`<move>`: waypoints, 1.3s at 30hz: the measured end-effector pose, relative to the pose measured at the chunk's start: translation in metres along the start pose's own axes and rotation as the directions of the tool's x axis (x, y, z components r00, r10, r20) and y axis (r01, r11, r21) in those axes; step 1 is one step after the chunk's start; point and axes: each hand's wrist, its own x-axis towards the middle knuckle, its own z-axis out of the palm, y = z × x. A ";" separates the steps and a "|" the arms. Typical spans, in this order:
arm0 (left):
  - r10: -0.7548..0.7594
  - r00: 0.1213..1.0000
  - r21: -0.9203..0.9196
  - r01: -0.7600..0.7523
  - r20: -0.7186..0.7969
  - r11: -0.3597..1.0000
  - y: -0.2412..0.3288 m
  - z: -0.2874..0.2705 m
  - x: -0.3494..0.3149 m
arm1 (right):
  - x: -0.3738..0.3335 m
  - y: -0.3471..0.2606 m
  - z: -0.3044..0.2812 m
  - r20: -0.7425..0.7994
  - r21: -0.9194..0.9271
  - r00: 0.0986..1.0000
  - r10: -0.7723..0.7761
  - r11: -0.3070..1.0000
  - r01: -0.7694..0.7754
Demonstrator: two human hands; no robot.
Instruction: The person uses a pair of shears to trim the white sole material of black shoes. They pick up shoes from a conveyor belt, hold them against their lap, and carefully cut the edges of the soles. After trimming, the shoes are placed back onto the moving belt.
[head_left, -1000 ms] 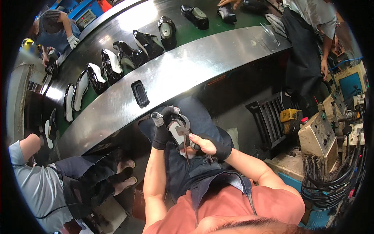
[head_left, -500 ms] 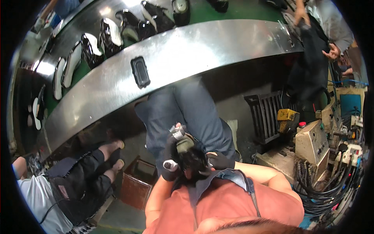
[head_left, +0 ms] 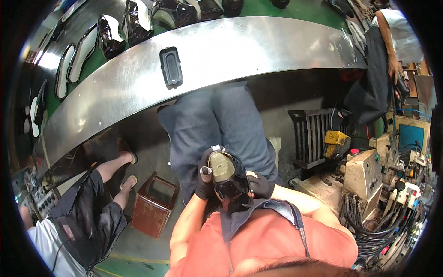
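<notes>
A glossy black shoe point(head_left: 233, 184) with an olive-tan face point(head_left: 221, 166) turned upward is held close to my body, above my lap. On its left side my left hand point(head_left: 205, 177), in a black glove with pale-wrapped fingertips, is closed around it. My right hand point(head_left: 261, 186), gloved in the same way, grips the shoe's right side near its lower end. Some of the right fingers are hidden behind the shoe.
Beyond my knees runs a metal ledge point(head_left: 212, 51) bearing a black tray point(head_left: 171, 67). Several black shoes point(head_left: 110, 37) line the green belt point(head_left: 256, 10) behind it. Left are a brown stool point(head_left: 154, 205) and a person point(head_left: 78, 221); right, a slatted chair point(head_left: 314, 138), a machine point(head_left: 363, 173) and another person point(head_left: 397, 37).
The shoe has turned so more of its olive-tan face shows. The person at right has shifted, one arm now hanging lower, and the person at left has moved their legs. My view has shifted slightly.
</notes>
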 end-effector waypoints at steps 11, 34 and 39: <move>0.061 0.998 0.343 -0.047 -0.031 0.938 0.036 0.010 0.004 | 0.097 -0.095 -0.062 -0.272 0.310 0.787 0.554 0.825 -0.473; -0.134 0.949 0.738 -0.128 0.285 0.662 0.049 0.018 0.024 | 0.109 -0.001 -0.141 0.313 -0.580 0.684 0.659 0.703 -0.412; -0.049 0.997 0.134 0.057 -0.059 0.989 0.019 0.067 0.071 | 0.073 0.031 -0.151 0.622 0.180 0.393 0.678 0.364 -0.914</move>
